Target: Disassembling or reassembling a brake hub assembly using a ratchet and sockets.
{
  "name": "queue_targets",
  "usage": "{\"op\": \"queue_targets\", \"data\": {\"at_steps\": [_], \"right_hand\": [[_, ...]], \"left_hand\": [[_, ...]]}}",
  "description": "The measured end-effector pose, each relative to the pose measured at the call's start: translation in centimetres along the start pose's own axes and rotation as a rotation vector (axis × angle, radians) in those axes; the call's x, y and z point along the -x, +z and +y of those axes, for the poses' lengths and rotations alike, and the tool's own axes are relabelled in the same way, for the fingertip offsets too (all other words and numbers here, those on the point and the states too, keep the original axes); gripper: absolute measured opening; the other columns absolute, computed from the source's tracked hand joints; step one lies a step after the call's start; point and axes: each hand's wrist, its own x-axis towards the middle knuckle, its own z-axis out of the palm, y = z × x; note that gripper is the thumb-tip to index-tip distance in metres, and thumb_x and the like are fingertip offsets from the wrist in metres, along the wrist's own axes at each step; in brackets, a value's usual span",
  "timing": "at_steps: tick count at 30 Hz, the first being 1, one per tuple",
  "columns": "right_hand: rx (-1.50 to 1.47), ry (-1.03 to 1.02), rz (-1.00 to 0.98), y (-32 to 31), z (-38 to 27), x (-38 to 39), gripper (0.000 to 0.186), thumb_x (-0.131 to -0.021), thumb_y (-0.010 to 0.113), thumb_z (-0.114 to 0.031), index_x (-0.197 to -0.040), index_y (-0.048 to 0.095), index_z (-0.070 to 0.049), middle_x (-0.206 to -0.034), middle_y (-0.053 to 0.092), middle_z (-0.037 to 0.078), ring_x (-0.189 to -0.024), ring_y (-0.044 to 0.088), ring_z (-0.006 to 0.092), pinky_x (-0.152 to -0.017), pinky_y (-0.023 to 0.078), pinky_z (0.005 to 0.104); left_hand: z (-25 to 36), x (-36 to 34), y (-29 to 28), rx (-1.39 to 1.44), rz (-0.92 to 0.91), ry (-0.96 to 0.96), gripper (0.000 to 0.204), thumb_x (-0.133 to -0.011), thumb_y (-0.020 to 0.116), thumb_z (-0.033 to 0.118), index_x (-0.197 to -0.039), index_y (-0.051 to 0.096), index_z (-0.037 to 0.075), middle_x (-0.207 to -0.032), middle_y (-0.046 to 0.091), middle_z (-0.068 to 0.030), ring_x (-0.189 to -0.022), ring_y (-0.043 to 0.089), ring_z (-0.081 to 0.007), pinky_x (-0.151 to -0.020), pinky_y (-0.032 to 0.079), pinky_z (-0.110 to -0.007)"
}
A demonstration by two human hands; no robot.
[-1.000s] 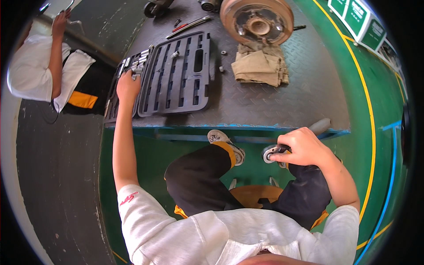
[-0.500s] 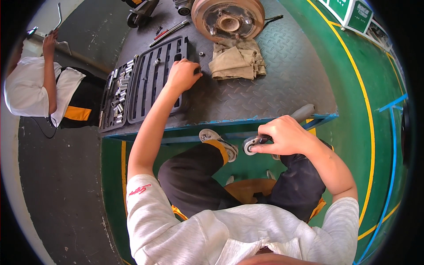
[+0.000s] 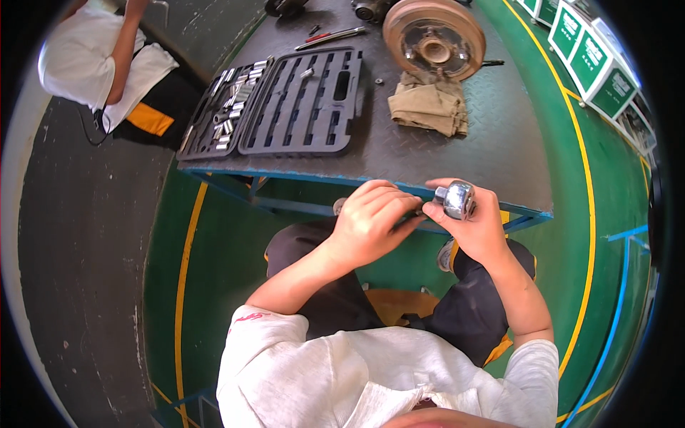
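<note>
In front of the table edge my two hands are close together above my lap. My right hand (image 3: 479,227) is closed round a ratchet wrench (image 3: 459,200), its shiny round head turned up and its square drive pointing left. The wrench's handle is hidden. Just beside the drive, my left hand (image 3: 371,222) has its fingers pinched together on a small dark piece (image 3: 417,212). Most of that piece is covered by the fingers, so its kind does not show.
An unfolded socket case (image 3: 296,146) lies on the table (image 3: 506,167), loose sockets (image 3: 227,128) in its left half. Behind it is a long-handled tool (image 3: 332,38). A rusty brake drum (image 3: 457,32) stands by a folded cloth (image 3: 428,107). Another person (image 3: 89,68) is at the left.
My left hand has come back from the case to beside my right hand, bringing the dark piece. My right hand has turned the ratchet so its head faces up. The view has shifted.
</note>
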Motion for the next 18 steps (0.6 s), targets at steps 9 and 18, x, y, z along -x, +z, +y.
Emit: {"op": "queue_targets", "data": {"at_steps": [9,18], "right_hand": [[-0.148,0.459,-0.261,1.5,2.4,0.0,0.020,-0.079,0.082,-0.012,-0.090,0.070,0.001,-0.077,0.064,-0.002,-0.071,0.052,0.0037,-0.064,0.045,0.0229],[-0.325,0.605,-0.243,-0.7,3.3,-1.9,0.026,-0.084,0.076,-0.006,-0.106,0.069,0.006,-0.093,0.071,0.008,-0.084,0.066,0.0130,-0.080,0.052,0.0263]], "left_hand": [[-0.6,1.6,0.1,0.000,0.010,-0.081,0.033,-0.057,0.083,0.005,-0.086,0.067,0.002,-0.076,0.065,-0.0093,-0.072,0.065,-0.0286,-0.071,0.053,-0.037],[-21.2,-0.1,-10.7,-0.229,0.248,-0.786,0.031,-0.089,0.071,0.026,-0.104,0.071,0.000,-0.089,0.073,-0.0111,-0.081,0.068,-0.0167,-0.077,0.052,-0.029]]}}
